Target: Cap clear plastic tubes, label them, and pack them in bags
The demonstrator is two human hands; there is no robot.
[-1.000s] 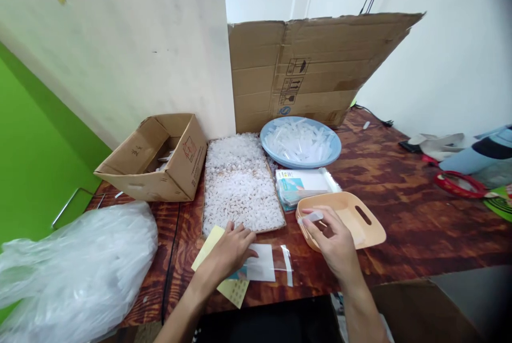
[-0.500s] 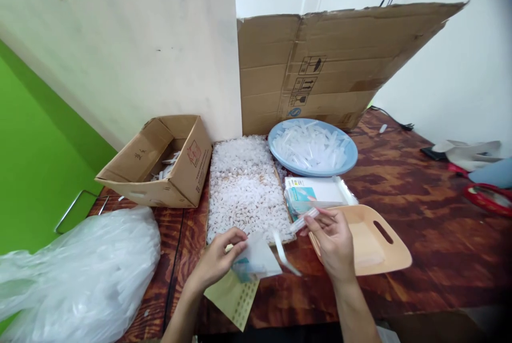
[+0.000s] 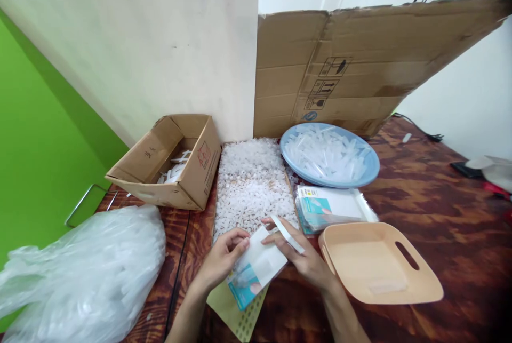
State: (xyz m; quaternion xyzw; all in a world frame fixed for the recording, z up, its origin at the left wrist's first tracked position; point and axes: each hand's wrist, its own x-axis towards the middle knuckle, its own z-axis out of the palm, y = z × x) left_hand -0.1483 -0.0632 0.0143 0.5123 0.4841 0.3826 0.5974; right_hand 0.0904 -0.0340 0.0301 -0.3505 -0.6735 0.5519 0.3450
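Observation:
My left hand [image 3: 227, 255] is closed on the upper left edge of a flat white plastic packet [image 3: 269, 257] with a teal printed corner. At the packet's top edge is my right hand [image 3: 301, 253], its fingers bent and touching the packet. A narrow white strip [image 3: 288, 235] lies across those fingers and appears gripped between them. Whether a clear piece is also in that hand, I cannot make out. Beneath the packet lies a yellowish sheet [image 3: 240, 313] with rows of small round dots. Right behind both hands, a shallow tray [image 3: 216, 215] holds many small white plastic pieces.
A blue basin [image 3: 374, 172] of clear strips stands behind a stack of printed packets [image 3: 320, 208]. At right is a peach tray [image 3: 428, 287] with a clear piece in it. A cardboard box [image 3: 200, 172] and a bulging plastic bag [image 3: 92, 273] sit left.
My right hand has moved left from beside the peach tray to the packet's top edge. The packet has turned so its teal print shows. The view has shifted slightly left.

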